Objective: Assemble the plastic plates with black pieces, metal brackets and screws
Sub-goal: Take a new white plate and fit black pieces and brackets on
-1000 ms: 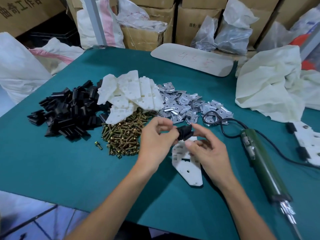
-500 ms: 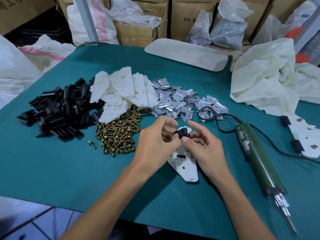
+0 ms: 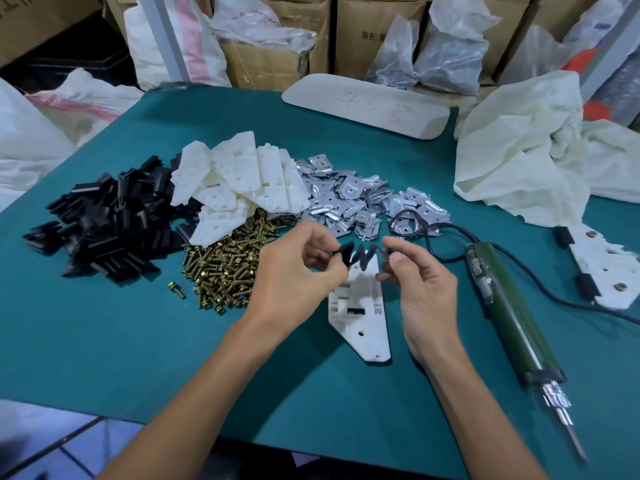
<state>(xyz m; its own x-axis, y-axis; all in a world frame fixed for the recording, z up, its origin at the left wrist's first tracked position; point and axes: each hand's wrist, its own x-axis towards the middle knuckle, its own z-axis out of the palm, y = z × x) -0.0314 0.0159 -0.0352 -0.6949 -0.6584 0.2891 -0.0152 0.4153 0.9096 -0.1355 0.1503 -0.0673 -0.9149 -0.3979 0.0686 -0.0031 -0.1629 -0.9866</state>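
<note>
A white plastic plate (image 3: 362,323) lies flat on the green table in front of me. Just above its far end, my left hand (image 3: 298,275) pinches a black piece (image 3: 344,256) and my right hand (image 3: 422,282) pinches another black piece (image 3: 377,251); both pieces are blurred. Behind lie heaps of black pieces (image 3: 104,226), white plates (image 3: 239,185), metal brackets (image 3: 346,199) and brass screws (image 3: 225,268).
A green electric screwdriver (image 3: 509,306) with a black cable lies to the right of my right hand, tip toward me. An assembled plate (image 3: 602,271) sits at the right edge, near a crumpled white cloth (image 3: 519,150). A white board (image 3: 367,105) lies at the back.
My hands held black pieces together over the plate; now they have drawn apart sideways, each with a black piece.
</note>
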